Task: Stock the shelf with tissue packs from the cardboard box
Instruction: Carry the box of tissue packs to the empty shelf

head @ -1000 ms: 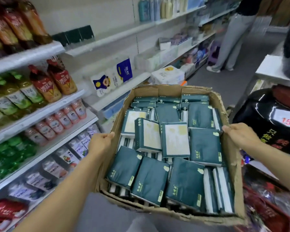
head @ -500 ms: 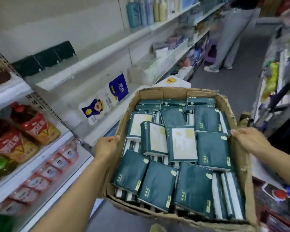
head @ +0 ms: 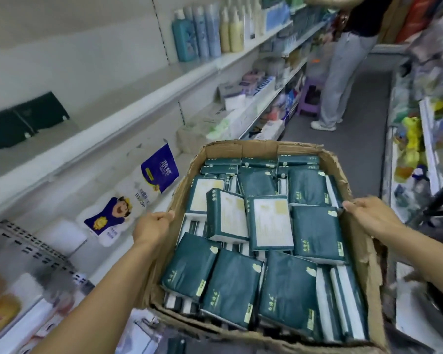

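Cardboard box point(head: 363, 251), filled with tissue packs point(head: 317, 233), is gripped at opposite rims by left hand point(head: 151, 226) and right hand point(head: 371, 215), beside the shelf point(head: 128, 116).

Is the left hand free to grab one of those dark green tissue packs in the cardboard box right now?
Probably not yet. The left hand grips the brown cardboard box by its left wall, the right hand by its right, so both carry it. The dark green tissue packs lie uncovered, though.

1 head-worn view looks forward and down, close above the cardboard box point(head: 258, 148); the shelf point(head: 128, 117) runs left of it.
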